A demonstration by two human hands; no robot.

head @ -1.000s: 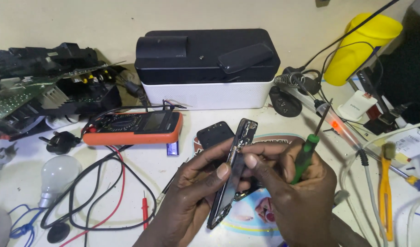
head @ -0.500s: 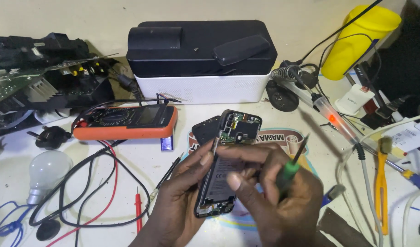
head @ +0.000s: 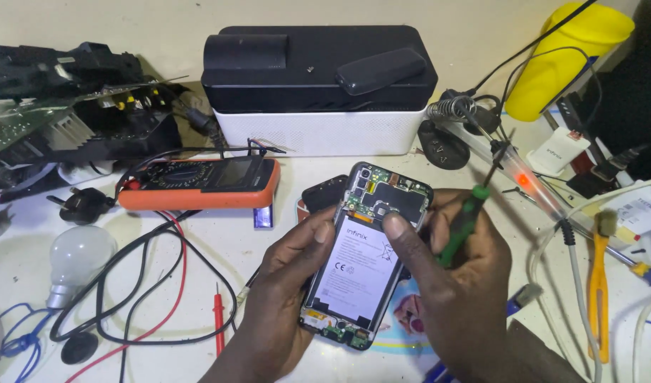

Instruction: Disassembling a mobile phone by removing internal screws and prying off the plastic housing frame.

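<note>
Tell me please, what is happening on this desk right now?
A person holds an opened smartphone, its back cover off, so the white battery and circuit boards show. The left hand grips its left edge; the right hand presses a thumb near the top of the battery and also holds a green-handled screwdriver. An orange multimeter with red and black leads, a light bulb and a black-and-white box lie around on the white table.

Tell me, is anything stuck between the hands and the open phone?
No. The left hand grips the opened phone directly, and the right hand presses a thumb on it while also holding a green-handled screwdriver. Nothing visible sits between them.
</note>
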